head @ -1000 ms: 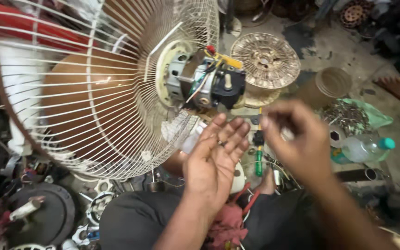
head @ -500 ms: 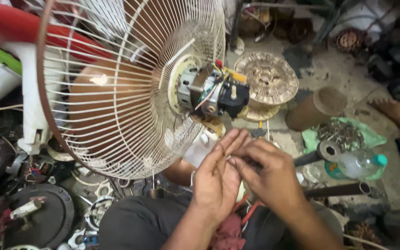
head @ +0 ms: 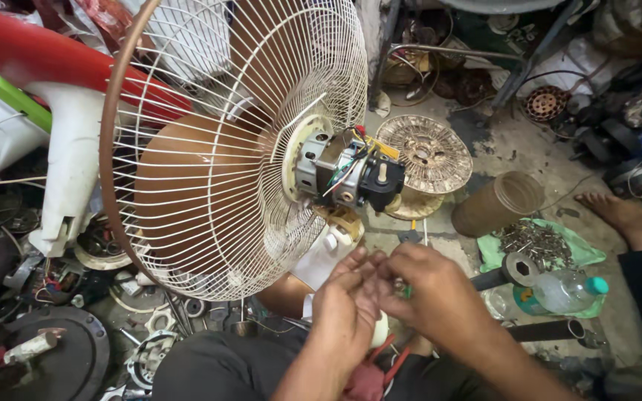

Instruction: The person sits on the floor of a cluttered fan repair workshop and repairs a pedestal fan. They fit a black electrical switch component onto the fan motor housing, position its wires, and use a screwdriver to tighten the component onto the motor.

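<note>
A fan with a white wire guard (head: 239, 141) and brown blades stands in front of me, its bare motor (head: 347, 174) and wiring exposed at the back. Just below the motor, my left hand (head: 347, 304) and my right hand (head: 429, 293) meet with fingertips pressed together. They seem to pinch something small between them, hidden by the fingers. A white part of the fan's neck (head: 328, 256) lies under my hands.
A round metal disc (head: 423, 154) and a brown cylinder (head: 498, 203) lie on the floor behind the motor. A green cloth with metal bits (head: 536, 245), a plastic bottle (head: 562, 289) and a dark pipe (head: 544, 330) are at right. Another person's bare foot (head: 618, 212) rests far right. Scrap parts crowd the left.
My two hands have come together below the motor; a second ago they were apart, the left palm open. The view has shifted, so the fan sits further right.
</note>
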